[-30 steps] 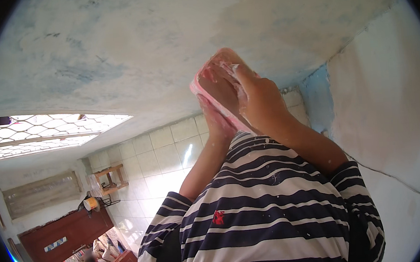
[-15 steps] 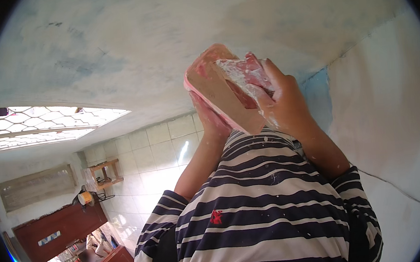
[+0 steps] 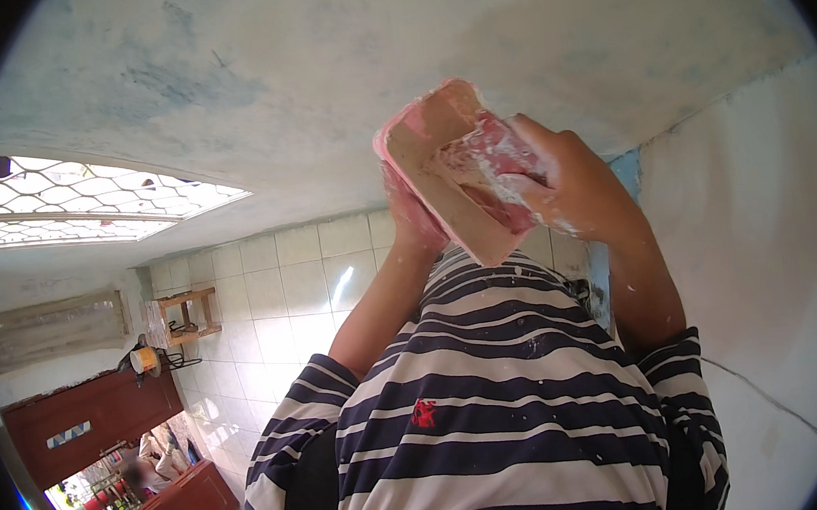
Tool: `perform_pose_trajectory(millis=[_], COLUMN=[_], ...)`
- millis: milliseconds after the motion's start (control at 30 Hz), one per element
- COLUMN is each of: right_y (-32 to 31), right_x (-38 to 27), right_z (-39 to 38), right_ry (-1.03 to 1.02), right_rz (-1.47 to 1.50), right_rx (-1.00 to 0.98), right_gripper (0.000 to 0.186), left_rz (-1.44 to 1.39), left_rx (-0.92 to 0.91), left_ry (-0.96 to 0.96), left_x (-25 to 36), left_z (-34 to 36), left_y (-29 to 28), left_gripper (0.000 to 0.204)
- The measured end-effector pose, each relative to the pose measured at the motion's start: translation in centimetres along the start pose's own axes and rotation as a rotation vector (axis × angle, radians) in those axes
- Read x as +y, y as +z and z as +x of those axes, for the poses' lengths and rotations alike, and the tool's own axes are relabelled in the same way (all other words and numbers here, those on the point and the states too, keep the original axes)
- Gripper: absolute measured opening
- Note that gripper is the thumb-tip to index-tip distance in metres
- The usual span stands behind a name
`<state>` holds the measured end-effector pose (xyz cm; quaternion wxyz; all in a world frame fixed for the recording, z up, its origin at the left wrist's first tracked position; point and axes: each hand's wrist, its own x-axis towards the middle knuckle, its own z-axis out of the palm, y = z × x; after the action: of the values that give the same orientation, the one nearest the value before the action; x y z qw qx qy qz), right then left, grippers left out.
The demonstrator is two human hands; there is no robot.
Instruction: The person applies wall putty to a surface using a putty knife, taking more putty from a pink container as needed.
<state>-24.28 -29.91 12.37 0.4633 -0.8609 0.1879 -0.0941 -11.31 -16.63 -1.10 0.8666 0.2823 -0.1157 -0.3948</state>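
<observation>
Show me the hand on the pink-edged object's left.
The left hand, at the pink-edged object's left edge; the white-smeared right hand is opposite.

The pink tray (image 3: 423, 161) hides part of the left hand (image 3: 412, 213).

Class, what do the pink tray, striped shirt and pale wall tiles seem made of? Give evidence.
Pink tray: probably matt plastic, with smooth, rounded corners that look moulded.
Striped shirt: soft, matt fabric, shown by its folds; fibre unclear.
Pale wall tiles: likely ceramic, perhaps glazed, from their jointed grid and bright glare.
</observation>
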Motion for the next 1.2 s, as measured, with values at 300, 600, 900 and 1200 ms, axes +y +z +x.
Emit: perform_pose_trajectory(millis=[300,600,900,1200], right_y=[0.5,4.7,6.8,6.1], right_x=[-2.5,-0.3,0.3,0.3], right_z=[-0.3,0.9,1.1,0.7], right_ry=[0.046,-0.065,-0.055,0.044], right_rz=[-0.278,-0.138,-0.273,-0.155], right_rx=[0.051,0.347,0.217,0.220], right_gripper=[0.037,0.045,0.039,0.039], left_rz=[0.208,-0.077,-0.042,-0.120], left_rx=[-0.067,-0.048,0.193,0.259], left_ry=[0.124,0.067,-0.073,-0.111], left_x=[0.5,0.9,0.6,0.4], left_z=[0.0,0.1,-1.5,-1.0], left_y=[-0.7,1.4,1.9,1.4], left_gripper=[0.066,0.063,0.068,0.068])
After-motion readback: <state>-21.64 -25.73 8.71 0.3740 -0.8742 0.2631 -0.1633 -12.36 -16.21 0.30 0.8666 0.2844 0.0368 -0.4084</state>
